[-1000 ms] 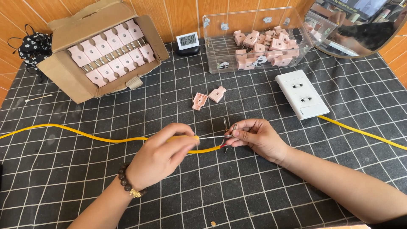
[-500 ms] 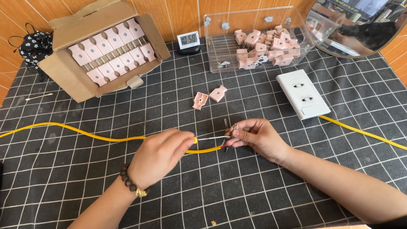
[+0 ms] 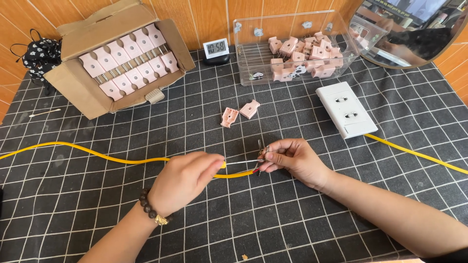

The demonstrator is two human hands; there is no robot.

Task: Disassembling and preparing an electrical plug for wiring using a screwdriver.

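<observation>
The left hand (image 3: 187, 176) pinches the yellow cable (image 3: 97, 157) near its cut end. The cable lies sideways on the desk (image 3: 292, 229). Its bare wires (image 3: 243, 162) poke right, into the right hand (image 3: 295, 158), which holds their tips tight.

A yellow cable (image 3: 97, 157) runs in from the nine o'clock edge of the dark gridded mat, arches gently, then dips toward the centre, where its end is pinched in the left hand (image 3: 187, 176). From that end a thin bare wire (image 3: 241, 162) stretches toward three o'clock, to a small metal plug prong (image 3: 263, 152) gripped in the fingertips of the right hand (image 3: 295, 159). A red wire tip shows just below the prong.
</observation>
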